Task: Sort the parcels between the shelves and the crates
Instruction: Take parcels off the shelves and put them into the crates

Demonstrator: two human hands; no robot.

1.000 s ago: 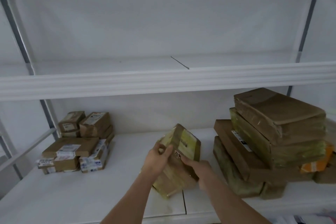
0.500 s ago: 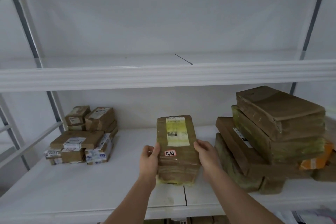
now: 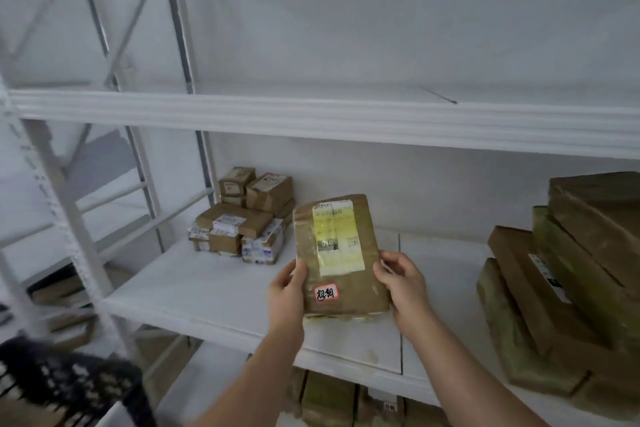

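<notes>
I hold a flat brown parcel (image 3: 346, 288) upright over the white middle shelf (image 3: 194, 288). It is wrapped in clear tape, with a yellowed shipping label near its top and a small red-bordered sticker low on its face. My left hand (image 3: 287, 291) grips its left edge and my right hand (image 3: 403, 282) grips its right edge. A pile of small labelled parcels (image 3: 239, 222) lies at the back left of the shelf. Large brown parcels (image 3: 568, 274) are stacked at the right.
The upper shelf (image 3: 346, 114) runs across above the parcel. A black plastic crate (image 3: 72, 385) shows at the bottom left, blurred. More parcels (image 3: 332, 399) lie on the shelf below. White uprights and braces (image 3: 69, 211) stand at the left.
The view has swung left and down, bringing the crate and the rack's left upright into sight. The parcel went from tilted to upright facing me; both hands keep hold of its sides.
</notes>
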